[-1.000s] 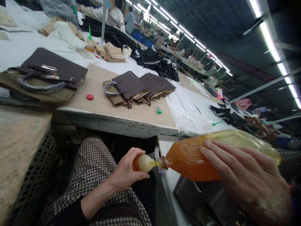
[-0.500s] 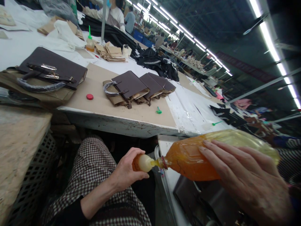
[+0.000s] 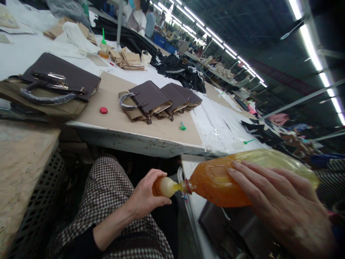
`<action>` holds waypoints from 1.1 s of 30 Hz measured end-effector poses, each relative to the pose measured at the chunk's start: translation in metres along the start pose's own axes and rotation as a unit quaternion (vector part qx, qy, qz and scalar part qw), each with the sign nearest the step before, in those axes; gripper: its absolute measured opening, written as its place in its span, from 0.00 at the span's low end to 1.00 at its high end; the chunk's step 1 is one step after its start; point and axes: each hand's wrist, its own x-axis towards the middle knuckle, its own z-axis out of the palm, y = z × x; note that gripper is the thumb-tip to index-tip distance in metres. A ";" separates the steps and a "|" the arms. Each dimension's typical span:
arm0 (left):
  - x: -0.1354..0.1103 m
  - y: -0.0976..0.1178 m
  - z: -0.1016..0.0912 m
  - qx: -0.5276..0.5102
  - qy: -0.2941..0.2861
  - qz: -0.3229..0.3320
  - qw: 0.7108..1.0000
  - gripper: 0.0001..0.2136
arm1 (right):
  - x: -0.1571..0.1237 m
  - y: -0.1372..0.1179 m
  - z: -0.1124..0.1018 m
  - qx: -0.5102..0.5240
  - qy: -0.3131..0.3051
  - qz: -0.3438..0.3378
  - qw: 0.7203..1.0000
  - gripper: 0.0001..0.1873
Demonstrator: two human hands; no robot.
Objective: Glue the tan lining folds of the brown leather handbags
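Observation:
My left hand is wrapped round a small squeeze bottle with amber liquid inside, held above my lap. Against its mouth rests the neck of a large clear plastic bottle, tilted nearly flat and partly filled with orange liquid. My right hand grips this large bottle along its side; the thumb is hidden. On the table edge lie a green nozzle cap and a red screw cap.
Dark brown handbags stand in a row on the table, with a larger handbag at left. Farther back are another glue-type bottle with green nozzle and stacked brown paper pieces. A person stands across the table.
Both hands hold the two bottles in almost the same place. The person across the table has shifted slightly to the right and an arm has drawn in.

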 end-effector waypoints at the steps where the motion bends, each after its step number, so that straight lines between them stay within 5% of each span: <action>1: 0.000 0.000 0.000 0.000 0.000 0.000 1.000 0.32 | 0.000 0.000 0.001 0.001 0.001 0.002 1.000 0.34; 18: 0.002 0.007 0.000 -0.012 0.001 -0.005 1.000 0.31 | -0.005 -0.001 0.007 -0.006 0.019 0.000 1.000 0.37; 27: 0.001 0.009 0.000 -0.007 -0.002 -0.010 1.000 0.31 | -0.017 -0.001 0.021 0.019 0.060 0.016 0.998 0.23; 33: 0.001 0.014 0.003 0.006 -0.002 -0.020 1.000 0.31 | -0.036 -0.007 0.039 0.076 0.082 0.074 0.991 0.26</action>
